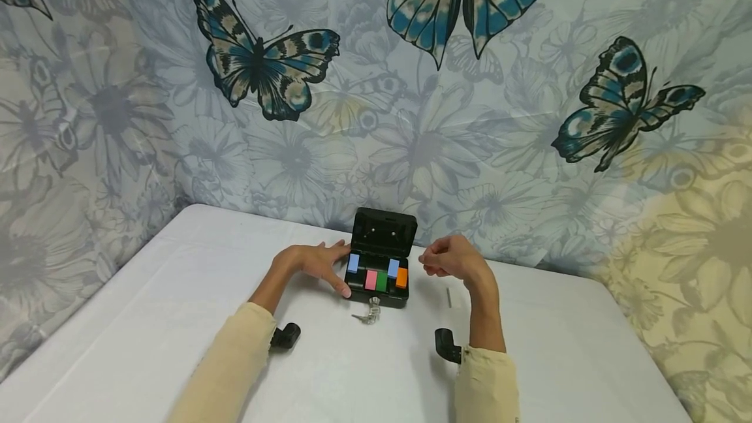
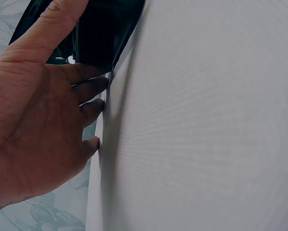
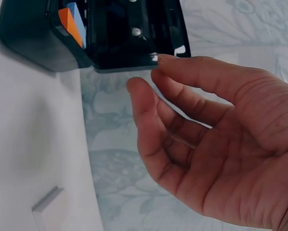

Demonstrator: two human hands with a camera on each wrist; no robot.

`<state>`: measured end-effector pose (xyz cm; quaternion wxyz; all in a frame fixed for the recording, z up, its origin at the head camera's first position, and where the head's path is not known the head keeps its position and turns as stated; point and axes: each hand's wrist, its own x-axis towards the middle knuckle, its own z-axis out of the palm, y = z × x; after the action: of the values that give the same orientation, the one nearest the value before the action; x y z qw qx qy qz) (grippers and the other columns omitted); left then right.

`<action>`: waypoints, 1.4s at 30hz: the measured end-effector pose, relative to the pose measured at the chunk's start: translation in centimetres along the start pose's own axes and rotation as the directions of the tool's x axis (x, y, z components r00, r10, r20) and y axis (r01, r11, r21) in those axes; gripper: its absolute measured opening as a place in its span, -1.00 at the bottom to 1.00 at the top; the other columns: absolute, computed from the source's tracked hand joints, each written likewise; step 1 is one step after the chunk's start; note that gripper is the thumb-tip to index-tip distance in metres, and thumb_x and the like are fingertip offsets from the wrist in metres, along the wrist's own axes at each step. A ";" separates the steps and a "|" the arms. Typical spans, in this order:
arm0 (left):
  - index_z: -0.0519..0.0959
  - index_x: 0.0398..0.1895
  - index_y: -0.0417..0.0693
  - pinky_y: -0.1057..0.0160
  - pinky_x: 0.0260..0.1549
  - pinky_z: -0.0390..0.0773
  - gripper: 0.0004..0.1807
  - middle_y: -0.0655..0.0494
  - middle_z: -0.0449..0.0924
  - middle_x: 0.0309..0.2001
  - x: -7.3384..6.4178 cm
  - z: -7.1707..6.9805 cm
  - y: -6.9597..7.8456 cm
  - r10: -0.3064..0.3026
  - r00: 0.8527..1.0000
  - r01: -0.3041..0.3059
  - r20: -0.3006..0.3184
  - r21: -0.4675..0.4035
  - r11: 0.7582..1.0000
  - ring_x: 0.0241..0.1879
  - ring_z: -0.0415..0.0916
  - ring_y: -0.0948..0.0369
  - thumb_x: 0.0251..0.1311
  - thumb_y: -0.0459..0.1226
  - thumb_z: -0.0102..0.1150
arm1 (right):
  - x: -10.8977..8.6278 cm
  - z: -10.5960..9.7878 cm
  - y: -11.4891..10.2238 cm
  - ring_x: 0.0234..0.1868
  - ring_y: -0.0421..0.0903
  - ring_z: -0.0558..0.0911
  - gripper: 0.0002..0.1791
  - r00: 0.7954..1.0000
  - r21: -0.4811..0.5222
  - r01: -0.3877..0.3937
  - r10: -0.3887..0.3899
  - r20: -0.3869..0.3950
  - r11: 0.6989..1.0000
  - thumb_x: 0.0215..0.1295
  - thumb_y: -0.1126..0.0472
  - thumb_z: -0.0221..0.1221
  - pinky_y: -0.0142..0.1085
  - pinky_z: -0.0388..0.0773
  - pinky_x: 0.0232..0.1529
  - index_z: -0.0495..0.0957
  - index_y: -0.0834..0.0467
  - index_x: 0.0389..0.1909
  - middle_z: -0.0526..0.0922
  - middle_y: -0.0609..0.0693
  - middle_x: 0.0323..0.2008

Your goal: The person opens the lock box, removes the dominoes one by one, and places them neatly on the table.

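A black cash box (image 1: pixel 361 297) stands with its lid (image 1: pixel 383 234) raised. Inside are a blue block (image 1: pixel 353 262), a pink block (image 1: pixel 371 279), a green block (image 1: pixel 382 281), a second blue block (image 1: pixel 393 269) and an orange block (image 1: pixel 402 278). My left hand (image 1: pixel 317 262) rests against the box's left side, thumb at the front corner, fingers extended. My right hand (image 1: pixel 451 257) hovers to the right of the lid, fingers loosely curled and thumb near the index finger. Nothing shows between those fingers in the right wrist view.
Keys (image 1: pixel 368 318) hang at the lock on the box's front. A small white block (image 1: pixel 450 297) lies on the white-covered table (image 1: pixel 352 377), below the right hand. Behind the table rises a butterfly-patterned cloth (image 1: pixel 294 155).
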<state>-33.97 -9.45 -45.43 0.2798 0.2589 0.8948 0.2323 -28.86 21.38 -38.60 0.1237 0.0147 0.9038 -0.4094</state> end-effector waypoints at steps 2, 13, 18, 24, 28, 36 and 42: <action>-0.07 0.72 -0.05 -0.40 0.61 -0.16 0.35 -0.10 -0.28 0.74 0.1 0.0 0.0 0.001 1.000 -0.001 0.000 0.004 1.000 0.67 -0.35 -0.39 0.02 0.25 0.50 | 0.1 0.1 -0.1 -0.25 0.08 0.77 -0.84 1.000 0.003 0.000 0.000 -0.008 1.000 0.39 0.24 0.30 -0.32 0.73 -0.18 0.68 0.31 -0.24 0.82 0.10 -0.33; -0.06 0.72 -0.05 -0.41 0.60 -0.13 0.35 -0.11 -0.27 0.74 0.1 0.0 0.2 -0.001 1.000 0.000 0.002 0.011 1.000 0.66 -0.33 -0.41 0.02 0.27 0.50 | 0.3 0.9 -0.7 -0.32 -0.05 0.77 -0.82 0.999 0.019 0.030 -0.029 -0.037 0.999 0.40 0.26 0.29 -0.19 0.78 -0.11 0.69 0.33 -0.20 0.82 0.16 -0.30; -0.06 0.72 -0.04 -0.42 0.59 -0.11 0.35 -0.10 -0.27 0.74 0.1 0.0 0.2 -0.007 1.000 0.007 -0.001 0.013 1.000 0.66 -0.32 -0.41 0.01 0.28 0.49 | 0.5 1.3 -1.0 -0.30 0.01 0.78 -0.87 0.998 0.030 0.041 -0.040 -0.056 0.999 0.38 0.29 0.31 -0.17 0.78 -0.10 0.70 0.32 -0.24 0.82 0.17 -0.28; -0.06 0.72 -0.05 -0.42 0.59 -0.12 0.36 -0.11 -0.27 0.74 0.2 0.0 0.1 0.001 1.000 -0.001 -0.002 0.013 1.000 0.66 -0.32 -0.42 0.01 0.28 0.49 | 0.7 2.0 -1.4 -0.27 0.13 0.77 -0.87 0.996 0.027 0.055 -0.053 -0.069 0.998 0.36 0.28 0.33 -0.09 0.78 -0.05 0.69 0.31 -0.26 0.79 0.14 -0.35; -0.07 0.72 -0.03 -0.42 0.59 -0.11 0.36 -0.10 -0.28 0.74 0.1 0.0 0.1 -0.004 1.000 0.004 0.000 0.012 1.000 0.66 -0.32 -0.42 0.00 0.29 0.49 | 0.8 2.4 -1.5 -0.26 0.16 0.77 -0.89 0.995 0.036 0.078 -0.075 -0.067 0.996 0.35 0.31 0.33 -0.09 0.76 -0.08 0.69 0.31 -0.28 0.78 0.12 -0.39; -0.07 0.73 -0.03 -0.42 0.59 -0.11 0.35 -0.09 -0.28 0.74 0.2 0.2 0.1 -0.003 1.000 0.003 -0.001 0.005 1.000 0.66 -0.32 -0.42 0.01 0.27 0.49 | 1.1 3.5 -2.0 -0.30 0.14 0.76 -0.88 0.989 0.017 0.128 -0.127 -0.073 0.992 0.34 0.31 0.35 -0.12 0.74 -0.17 0.68 0.31 -0.31 0.79 0.17 -0.39; -0.09 0.73 0.00 -0.44 0.58 -0.13 0.36 -0.08 -0.29 0.74 0.0 0.1 0.0 -0.011 1.000 0.011 0.002 0.001 1.000 0.66 -0.34 -0.41 0.01 0.29 0.48 | 1.1 4.3 -2.5 -0.39 0.07 0.75 -0.89 0.981 0.022 0.176 -0.174 -0.081 0.984 0.31 0.34 0.35 -0.09 0.74 -0.20 0.69 0.33 -0.35 0.77 0.20 -0.44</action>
<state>-33.91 -9.40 -45.52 0.2819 0.2546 0.8960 0.2300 -29.38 16.45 -39.70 0.0510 -0.0468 0.8997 -0.4310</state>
